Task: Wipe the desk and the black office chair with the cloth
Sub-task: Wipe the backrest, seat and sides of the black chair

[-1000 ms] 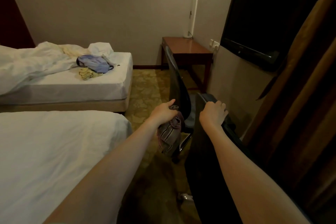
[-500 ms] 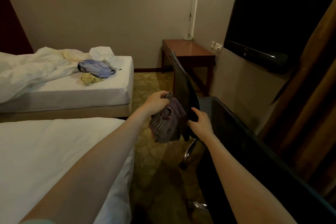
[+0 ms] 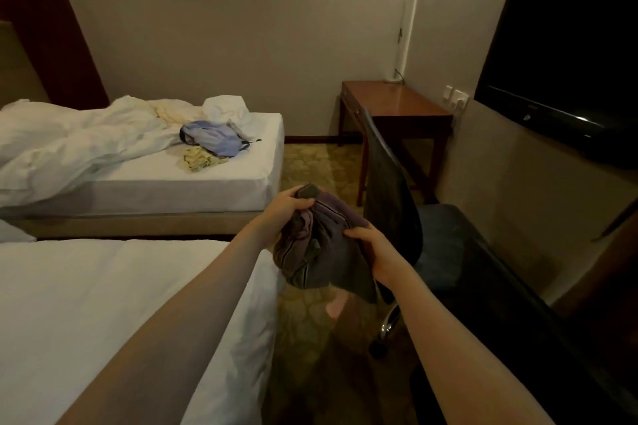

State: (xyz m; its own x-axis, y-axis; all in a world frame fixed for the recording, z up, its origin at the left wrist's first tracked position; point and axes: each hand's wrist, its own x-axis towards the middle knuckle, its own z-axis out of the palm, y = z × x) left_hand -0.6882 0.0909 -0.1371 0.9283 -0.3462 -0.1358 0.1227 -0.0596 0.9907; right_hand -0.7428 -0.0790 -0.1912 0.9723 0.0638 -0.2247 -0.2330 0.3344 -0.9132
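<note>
Left hand (image 3: pixel 288 207) grips the bunched upper end of the cloth (image 3: pixel 321 248), fingers curled round it. The right hand (image 3: pixel 374 245) pinches the cloth's right edge between thumb and fingers. The striped, dark fabric hangs slack between them in the air, over the carpet, and touches no furniture.

The near bed (image 3: pixel 103 304) lies to the left. A dark counter (image 3: pixel 518 321) with a glossy top runs along the right. Just beyond the cloth is the black office chair (image 3: pixel 386 197), its backrest turned toward the hands and its seat beside the dark counter. Farther off is the far bed (image 3: pixel 207 179), with rumpled sheets and a blue bag on it. A wooden counter (image 3: pixel 397 107) stands in the corner below the wall television (image 3: pixel 566 55).

As for progress, no wiping stroke is under way, since the cloth meets neither chair nor counter. Both hands seem to be rearranging the cloth for a better hold. The surfaces show no mark that tells wiped from unwiped, so what is finished cannot be told. The chair is closest and looks the likely next surface. Which counter the task means is unclear.
</note>
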